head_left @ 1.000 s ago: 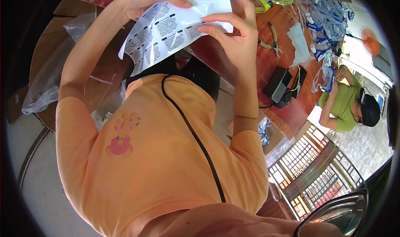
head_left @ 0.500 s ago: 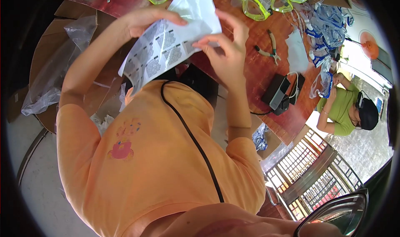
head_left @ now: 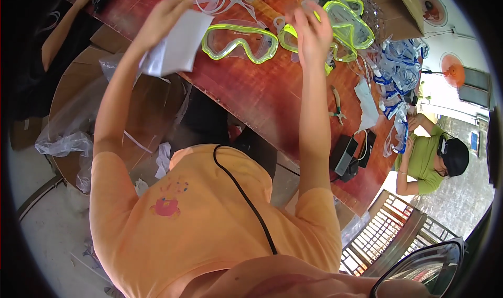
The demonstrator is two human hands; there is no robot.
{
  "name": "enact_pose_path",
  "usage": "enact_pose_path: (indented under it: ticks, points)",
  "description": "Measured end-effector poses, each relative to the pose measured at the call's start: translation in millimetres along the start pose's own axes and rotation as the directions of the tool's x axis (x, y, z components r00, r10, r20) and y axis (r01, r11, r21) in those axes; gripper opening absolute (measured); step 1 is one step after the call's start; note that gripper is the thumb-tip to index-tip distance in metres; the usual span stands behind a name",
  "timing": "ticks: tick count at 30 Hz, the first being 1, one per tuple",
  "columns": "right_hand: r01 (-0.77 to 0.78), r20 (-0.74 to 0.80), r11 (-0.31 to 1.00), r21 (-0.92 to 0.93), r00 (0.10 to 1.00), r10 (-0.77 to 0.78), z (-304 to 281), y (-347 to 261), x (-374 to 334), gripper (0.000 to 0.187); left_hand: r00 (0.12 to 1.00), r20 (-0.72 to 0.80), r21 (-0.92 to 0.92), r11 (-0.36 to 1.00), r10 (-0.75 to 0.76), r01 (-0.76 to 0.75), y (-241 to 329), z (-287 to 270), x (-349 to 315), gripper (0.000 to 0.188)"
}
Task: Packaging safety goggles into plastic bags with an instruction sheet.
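My left hand point(head_left: 165, 24), blurred by motion, holds a sheet of white paper point(head_left: 183, 44) over the near table edge; the sheet looks folded. My right hand point(head_left: 313, 33) hovers over diving masks at the far side, its slightly bent fingers apart and nothing visible in them. Between my hands, a diving mask point(head_left: 241, 28) with a yellow-green frame and clear lens lies on the red-brown table point(head_left: 246, 83). Beneath and beside my right hand are more yellow-green masks point(head_left: 348, 25), partly hidden by it. Clear straps point(head_left: 225, 2) lie near the far masks.
Pliers point(head_left: 337, 107), a white sheet point(head_left: 367, 104) and black boxes with a cable point(head_left: 346, 154) lie to the right. Blue-and-clear masks point(head_left: 401, 62) form a pile farther right, where a person in green point(head_left: 432, 156) works. Cardboard point(head_left: 78, 114) and plastic film stand left.
My hands have moved apart and away from me. The paper, earlier spread between both hands, is now in my left hand alone, while my right hand has let go and reached the masks.
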State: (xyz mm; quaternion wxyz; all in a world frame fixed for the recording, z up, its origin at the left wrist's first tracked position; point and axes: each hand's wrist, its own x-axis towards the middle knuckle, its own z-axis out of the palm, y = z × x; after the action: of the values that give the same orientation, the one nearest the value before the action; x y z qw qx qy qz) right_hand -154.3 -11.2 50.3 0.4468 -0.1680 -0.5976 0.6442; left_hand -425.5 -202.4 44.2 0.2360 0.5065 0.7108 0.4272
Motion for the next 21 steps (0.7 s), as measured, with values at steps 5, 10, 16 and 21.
enact_pose_path:
  ticks: [5,10,16,21]
  points:
    - [-0.337,0.084,0.785,0.52,0.935,0.346,20.5,78.6,110.1,0.015,0.783,0.02,-0.063,0.782,0.622,-0.62,-12.1,-11.1,90.9,0.046]
    - [-0.422,0.088,0.767,0.483,0.895,0.437,1.7,128.5,149.9,0.018,0.985,0.078,0.698,0.696,0.157,-0.166,-15.6,36.5,126.7,0.037]
    - [-0.345,0.144,0.925,0.156,0.935,0.325,17.2,72.5,131.6,0.018,0.966,0.112,0.698,0.673,0.234,-0.244,-67.6,11.9,72.0,0.027]
    - [-0.267,0.19,0.923,-0.277,0.926,0.325,31.4,34.0,109.9,0.014,0.998,0.021,0.663,0.746,0.065,-0.063,-25.2,18.2,87.3,0.049]
